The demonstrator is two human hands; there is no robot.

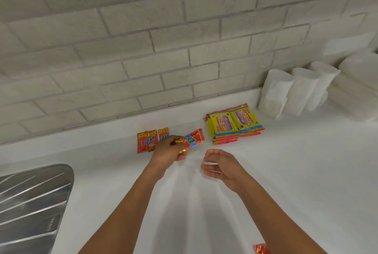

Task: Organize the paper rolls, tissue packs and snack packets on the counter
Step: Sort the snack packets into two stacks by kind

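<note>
- OK, your left hand [170, 149] pinches a red snack packet [191, 140] by its lower end, mid-frame, above the counter [286, 171]; fingers curled round it, packet angled up to the right.
- Your right hand [219, 166] sits just right of it, fingers loosely curved, holding nothing.
- Target looks like the red packet pile [147, 141] just left of the held one, near the wall. Carry it there, flatten it, square its edges with the packets already down, print the same way up.
- Use the free right hand to press the crumpled end flat before you let go; foil like this will likely spring back and slide.
- Keep the reds apart from the yellow packet stack [233, 124] to the right; that one already reads tidy.
- One more red packet [261, 249] shows at the bottom edge of the frame, right of centre. Likely next.
- Paper rolls [294, 92] stand in a row at the right against the wall, tissue packs [356, 90] stacked beside them at the far right. Leave them.
- Stay off the metal drainboard [34, 202] at lower left.
</note>
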